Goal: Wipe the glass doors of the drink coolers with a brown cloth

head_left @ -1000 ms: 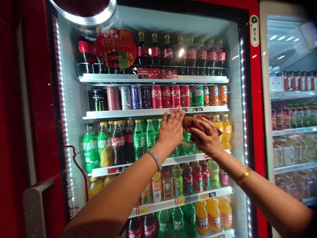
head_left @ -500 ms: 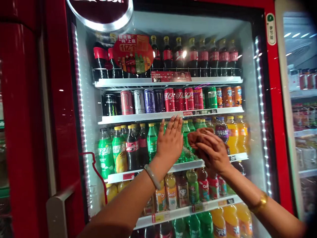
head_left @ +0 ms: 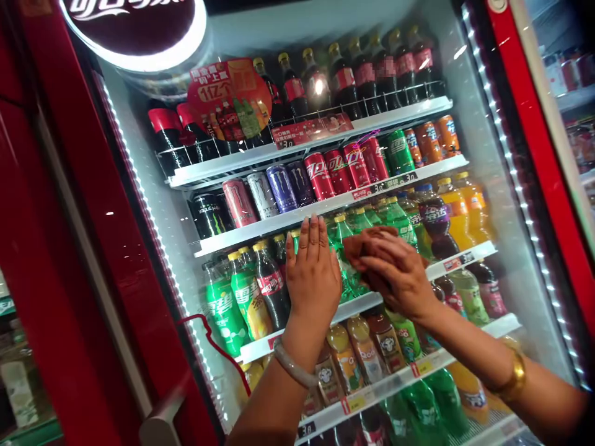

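Observation:
My left hand (head_left: 312,279) lies flat, fingers stretched upward, at the glass door of a lit drinks cooler. A grey bangle (head_left: 292,365) circles that wrist. To its right, my right hand (head_left: 402,282) grips a crumpled brown cloth (head_left: 356,249) close to the glass; I cannot tell how firmly the cloth presses on it. On the right wrist sits a gold bracelet (head_left: 515,375). Behind the hands, through the glass, stand green bottles (head_left: 344,232) and a cola bottle (head_left: 269,279), partly hidden.
A round red sticker (head_left: 230,99) is on the glass, under a glowing round sign (head_left: 139,28). Shelves hold cans (head_left: 318,176) and orange drink bottles (head_left: 455,207). The door's grey handle (head_left: 160,424) juts out at lower left. Another cooler stands at the right edge.
The view has tilted, so the cooler now leans in the picture. My left hand stays flat and has turned more upright. My right hand still holds the cloth at nearly the same place.

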The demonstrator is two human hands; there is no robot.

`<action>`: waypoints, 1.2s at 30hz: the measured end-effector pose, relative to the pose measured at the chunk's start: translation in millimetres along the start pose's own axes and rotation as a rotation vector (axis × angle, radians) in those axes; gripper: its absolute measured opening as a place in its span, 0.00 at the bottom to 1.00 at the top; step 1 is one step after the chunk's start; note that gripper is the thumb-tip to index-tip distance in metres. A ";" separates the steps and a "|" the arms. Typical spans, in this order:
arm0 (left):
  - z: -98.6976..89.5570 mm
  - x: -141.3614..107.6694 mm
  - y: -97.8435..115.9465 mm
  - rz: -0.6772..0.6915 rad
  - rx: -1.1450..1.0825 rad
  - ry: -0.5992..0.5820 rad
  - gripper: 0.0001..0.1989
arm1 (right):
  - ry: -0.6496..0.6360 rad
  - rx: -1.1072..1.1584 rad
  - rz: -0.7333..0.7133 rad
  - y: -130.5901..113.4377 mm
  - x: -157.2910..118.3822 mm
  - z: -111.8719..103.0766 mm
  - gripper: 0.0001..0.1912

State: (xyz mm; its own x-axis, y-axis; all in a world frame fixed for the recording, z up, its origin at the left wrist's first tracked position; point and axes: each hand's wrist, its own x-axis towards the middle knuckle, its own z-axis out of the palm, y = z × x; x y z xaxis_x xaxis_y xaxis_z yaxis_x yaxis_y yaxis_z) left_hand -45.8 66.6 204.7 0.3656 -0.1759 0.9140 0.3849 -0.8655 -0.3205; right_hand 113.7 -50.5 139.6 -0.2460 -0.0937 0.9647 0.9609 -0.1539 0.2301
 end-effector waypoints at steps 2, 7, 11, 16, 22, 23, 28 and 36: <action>1.6 -2.7 -1.8 0.002 -0.039 0.026 0.37 | 0.084 -0.078 0.189 12.2 13.7 1.1 0.16; 0.4 -6.3 -5.5 0.008 -0.294 0.175 0.39 | 0.120 0.006 0.358 -5.4 76.0 30.3 0.19; -10.9 -15.2 -4.1 0.083 -0.431 0.098 0.37 | 0.001 0.418 0.397 -59.2 68.4 35.5 0.26; -22.9 -29.9 -9.2 0.022 -0.333 0.120 0.41 | -0.155 1.033 0.631 -100.7 50.0 21.1 0.30; -34.5 -27.1 -40.9 -0.020 -0.124 0.220 0.27 | -0.136 0.698 0.354 -71.7 88.9 13.4 0.20; -37.7 -27.1 -45.6 -0.020 -0.113 0.229 0.25 | -0.092 0.550 0.283 -65.9 95.3 18.8 0.19; -54.5 -50.3 -59.2 -0.163 -0.009 0.297 0.22 | -0.188 0.145 0.014 -66.0 96.8 62.3 0.32; -40.0 -30.4 -34.0 -0.112 -0.078 0.249 0.25 | -0.204 0.201 0.017 -73.7 80.5 71.5 0.38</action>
State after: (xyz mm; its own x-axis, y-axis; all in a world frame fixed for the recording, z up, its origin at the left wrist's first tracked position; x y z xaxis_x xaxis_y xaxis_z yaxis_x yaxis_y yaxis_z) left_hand -103.9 82.6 197.8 0.1009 -0.1782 0.9788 0.3410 -0.9181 -0.2023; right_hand 32.2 23.6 209.4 -0.2185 0.1083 0.9698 0.9756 0.0456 0.2147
